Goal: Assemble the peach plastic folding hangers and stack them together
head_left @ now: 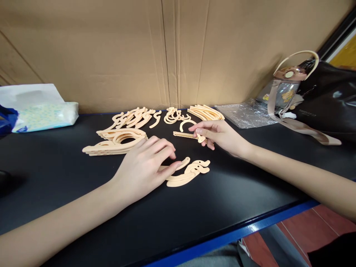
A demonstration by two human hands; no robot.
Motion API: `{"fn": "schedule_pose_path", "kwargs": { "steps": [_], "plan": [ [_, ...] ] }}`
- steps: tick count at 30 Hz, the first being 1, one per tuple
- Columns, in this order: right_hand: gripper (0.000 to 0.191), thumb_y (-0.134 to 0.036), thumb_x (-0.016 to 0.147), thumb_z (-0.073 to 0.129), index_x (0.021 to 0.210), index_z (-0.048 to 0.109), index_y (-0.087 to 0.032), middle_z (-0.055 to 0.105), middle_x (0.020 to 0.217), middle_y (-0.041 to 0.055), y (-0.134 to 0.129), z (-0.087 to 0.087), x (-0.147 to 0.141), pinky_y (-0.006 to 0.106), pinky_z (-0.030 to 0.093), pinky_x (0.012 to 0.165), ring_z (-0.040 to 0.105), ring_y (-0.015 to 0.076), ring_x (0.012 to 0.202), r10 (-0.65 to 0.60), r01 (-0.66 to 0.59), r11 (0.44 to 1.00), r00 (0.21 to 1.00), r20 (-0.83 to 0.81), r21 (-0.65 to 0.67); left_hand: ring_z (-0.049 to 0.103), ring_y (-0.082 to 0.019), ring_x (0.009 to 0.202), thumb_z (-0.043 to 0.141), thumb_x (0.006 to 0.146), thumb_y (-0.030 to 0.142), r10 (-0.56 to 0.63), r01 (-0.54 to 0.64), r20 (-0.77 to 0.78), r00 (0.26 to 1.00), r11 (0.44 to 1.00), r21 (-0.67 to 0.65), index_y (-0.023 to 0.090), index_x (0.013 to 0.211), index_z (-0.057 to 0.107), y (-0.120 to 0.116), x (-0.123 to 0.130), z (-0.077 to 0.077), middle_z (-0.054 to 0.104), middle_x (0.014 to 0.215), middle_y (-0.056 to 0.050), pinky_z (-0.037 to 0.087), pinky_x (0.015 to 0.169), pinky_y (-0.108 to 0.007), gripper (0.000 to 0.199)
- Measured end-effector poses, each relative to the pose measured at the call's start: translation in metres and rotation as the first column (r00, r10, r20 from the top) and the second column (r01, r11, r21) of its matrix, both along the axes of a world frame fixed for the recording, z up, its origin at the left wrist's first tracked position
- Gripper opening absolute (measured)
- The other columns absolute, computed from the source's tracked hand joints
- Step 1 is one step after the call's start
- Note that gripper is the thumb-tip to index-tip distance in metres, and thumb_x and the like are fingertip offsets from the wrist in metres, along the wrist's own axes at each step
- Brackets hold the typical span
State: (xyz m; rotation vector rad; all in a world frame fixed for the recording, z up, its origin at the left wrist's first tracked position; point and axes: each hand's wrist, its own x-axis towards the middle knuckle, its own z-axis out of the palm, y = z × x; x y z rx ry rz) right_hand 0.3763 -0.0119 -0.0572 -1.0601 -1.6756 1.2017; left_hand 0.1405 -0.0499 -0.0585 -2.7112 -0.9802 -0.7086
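Observation:
Between the thumb and fingers of my right hand (218, 136) is a curved beige hook piece (187, 123), its arc pointing left. Below it, a straight slotted piece (182, 134) lies on the black table. My left hand (150, 163) is curved palm down over a curved beige arm piece (183, 163), its thumb against it; the part under the hand is hidden. Right beside that lie overlapping curved arm pieces (180, 181). A stack of beige hanger-shaped pieces (111, 145) sits left of my left hand.
Along the back lie rows of curved arms (140, 118), hooks (171, 115) and long bars (205, 112). A tissue pack (46, 116) stands at the left. Plastic film (244, 115), a strapped bottle (286, 89) and a black bag (330, 100) are at the right, cardboard (125, 55) behind.

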Motion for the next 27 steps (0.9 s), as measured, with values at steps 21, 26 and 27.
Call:
{"fn": "schedule_pose_path", "kwargs": {
  "steps": [21,26,27],
  "plan": [
    [0.037,-0.013,0.078,0.07,0.114,0.07,-0.02,0.069,0.112,0.0063,-0.011,0.002,-0.009,0.022,0.055,0.077,0.065,0.0138,0.097,0.245,-0.273,0.929,0.959,-0.14,-0.249,0.052,-0.012,0.055,0.049,0.085,0.031,0.183,-0.094,0.107,0.977,0.828,-0.553,0.024,0.085,0.048,-0.007,0.01,0.0,0.059,0.07,0.007,0.036,0.053,-0.025,0.007],
    [0.038,-0.008,0.078,0.068,0.114,0.07,-0.019,0.068,0.117,0.0065,-0.013,0.004,-0.009,0.025,0.054,0.088,0.067,0.0128,0.095,0.27,-0.314,0.902,0.945,-0.182,-0.295,0.051,-0.012,0.054,0.049,0.086,0.032,0.174,-0.095,0.097,0.98,0.834,-0.543,0.024,0.088,0.049,-0.007,0.009,0.0,0.057,0.067,0.008,0.036,0.054,-0.024,0.008],
    [0.039,-0.007,0.078,0.068,0.115,0.069,-0.019,0.068,0.117,0.0062,-0.013,0.003,-0.009,0.025,0.054,0.089,0.067,0.0124,0.096,0.277,-0.323,0.898,0.943,-0.186,-0.298,0.051,-0.012,0.054,0.048,0.086,0.032,0.171,-0.096,0.09,0.981,0.835,-0.542,0.025,0.088,0.049,-0.007,0.009,0.0,0.056,0.066,0.008,0.036,0.054,-0.024,0.008]
  ]
}}
